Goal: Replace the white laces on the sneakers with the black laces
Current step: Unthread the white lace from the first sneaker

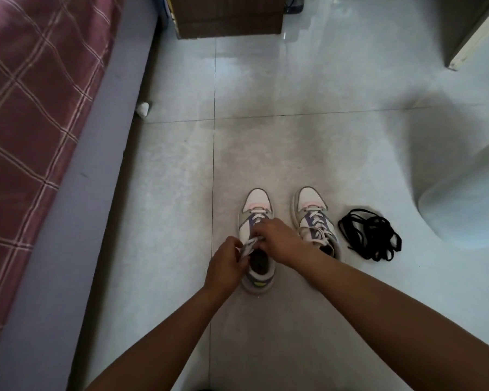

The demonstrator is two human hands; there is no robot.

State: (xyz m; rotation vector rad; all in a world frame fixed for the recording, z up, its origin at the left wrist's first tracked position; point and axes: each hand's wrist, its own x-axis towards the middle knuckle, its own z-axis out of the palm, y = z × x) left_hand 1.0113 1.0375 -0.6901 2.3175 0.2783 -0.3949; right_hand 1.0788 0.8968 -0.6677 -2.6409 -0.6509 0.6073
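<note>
Left sneaker (256,238) upright on the pale tile floor (308,142), toe pointing away from the person, directly under both hands. White lace (257,220) threaded across its upper eyelets. Left hand (226,266) at the shoe's collar, fingers curled, pinching a loose bunch of white lace at the tongue. Right hand (277,238) reaches across from the other side, fingers bent down onto the lacing just above the left hand; it looks to grip lace, though the fingertips are hidden (cannot tell how much it holds).

Right sneaker (314,218) just beyond the right hand, parallel to the first, a narrow strip of floor between them, laced in white. Black laces (370,238) in a loose tangled heap on the floor, near that shoe's outer side, not touching it.

Farther right of the heap, a rounded white object (463,210) bulges in, its curved edge close to the laces. Well to the left of the left hand, a bed edge (76,193) runs diagonally, plaid cover (26,108) above. Ahead of the hands, open tile up to a brown box (226,18). A small white lump (143,109) sits by the bed's base.
</note>
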